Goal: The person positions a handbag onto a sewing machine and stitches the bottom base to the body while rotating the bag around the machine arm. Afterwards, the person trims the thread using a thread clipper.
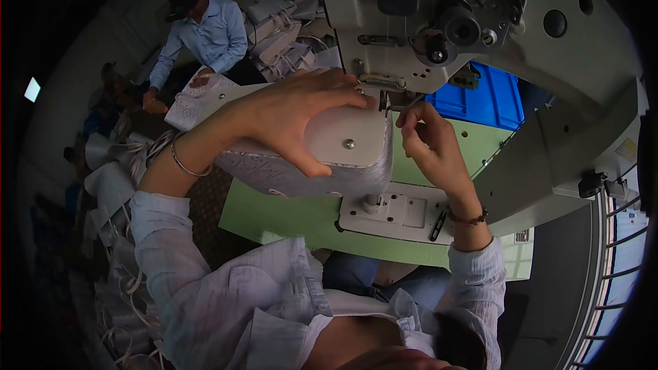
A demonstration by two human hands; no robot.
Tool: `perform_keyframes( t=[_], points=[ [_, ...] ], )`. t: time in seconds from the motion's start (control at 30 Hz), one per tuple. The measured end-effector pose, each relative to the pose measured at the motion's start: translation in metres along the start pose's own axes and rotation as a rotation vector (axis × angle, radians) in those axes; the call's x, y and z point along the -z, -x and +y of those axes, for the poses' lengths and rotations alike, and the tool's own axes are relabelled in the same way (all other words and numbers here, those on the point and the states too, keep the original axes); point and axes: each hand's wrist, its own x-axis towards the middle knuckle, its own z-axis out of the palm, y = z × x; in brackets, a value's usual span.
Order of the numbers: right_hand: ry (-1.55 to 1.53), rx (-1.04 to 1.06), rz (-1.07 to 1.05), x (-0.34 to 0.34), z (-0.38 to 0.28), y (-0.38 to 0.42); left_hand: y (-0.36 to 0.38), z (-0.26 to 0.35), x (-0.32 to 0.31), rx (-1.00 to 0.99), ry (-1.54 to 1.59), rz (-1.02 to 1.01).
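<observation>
A pale handbag (349, 123) with a patterned side lies under the sewing machine's head, its flat base with round metal studs turned up. My left hand (295, 113) is spread across the base, thumb near the front edge and fingertips close to the presser foot (385, 99), gripping the bag. Just right of the needle area, my right hand (430, 140) has its fingers pinched together by the bag's edge. Whatever is between those fingertips, if anything, is too small to make out. The sewing machine (445, 27) rises over both hands, with thread running down its front.
Below the bag are a green tabletop (274, 216) and the machine's pale bed plate (411, 212). A blue crate (480, 96) stands behind the machine. At the upper left, a person in a blue shirt (212, 34) sits handling a similar bag, near piled bags (281, 27).
</observation>
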Motion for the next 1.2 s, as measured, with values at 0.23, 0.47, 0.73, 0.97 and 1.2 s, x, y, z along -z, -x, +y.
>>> perform_keyframes(
  t=[0.23, 0.47, 0.73, 0.97, 1.2],
  points=[
    [-0.195, 0.031, 0.056, 0.013, 0.001, -0.002, 0.0, 0.006, 0.004, 0.031, 0.026, -0.013],
    [-0.017, 0.027, -0.013, -0.002, -0.004, -0.016, 0.004, 0.0, -0.01, -0.01, -0.014, 0.06],
    [-0.019, 0.055, 0.026, -0.009, -0.008, -0.004, 0.001, -0.001, -0.009, -0.059, 0.028, 0.111],
    [-0.049, -0.001, 0.065, 0.022, 0.025, 0.002, -0.007, -0.005, 0.004, -0.098, 0.079, 0.037],
    [0.04, -0.037, 0.017, 0.018, 0.043, -0.077, -0.016, -0.006, 0.013, -0.1, 0.08, -0.1]
  ],
)
